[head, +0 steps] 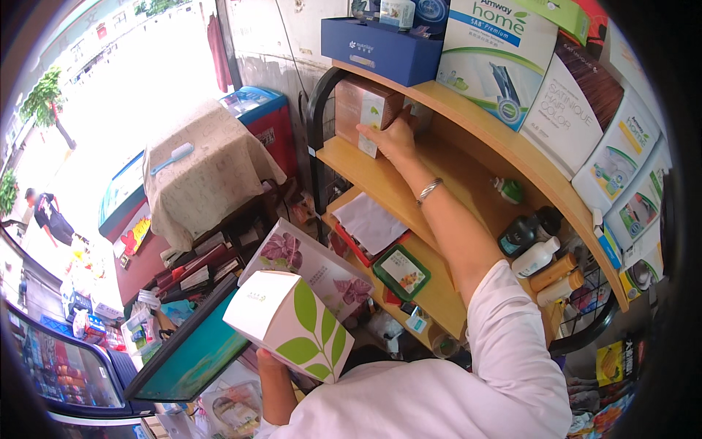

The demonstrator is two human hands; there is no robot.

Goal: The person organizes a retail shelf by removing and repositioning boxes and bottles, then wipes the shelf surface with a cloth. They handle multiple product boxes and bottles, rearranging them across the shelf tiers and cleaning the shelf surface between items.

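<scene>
My left hand (pixel 270 363) supports a white carton with green leaves printed on it (pixel 307 329) from below, near my chest. Only part of that hand shows, as the carton hides its fingers. With the arm stretched out, my right hand (pixel 396 137) grips a pinkish-brown and white box (pixel 351 112) on the upper wooden shelf (pixel 378 186), at its left end. The thumb lies on the box's front and the fingers reach round its right side. Behind the leaf carton is a larger white box with purple leaves (pixel 329 277).
Boxed products, among them a blue Nutrilite box (pixel 378 52), line the shelf top. Bottles (pixel 535 258) stand on the right. A green-rimmed box (pixel 402 271) lies lower down. A monitor (pixel 192 345) is near my left arm. A brush (pixel 173 158) rests on a cloth-covered freezer (pixel 203 186). A person (pixel 52 217) is outside.
</scene>
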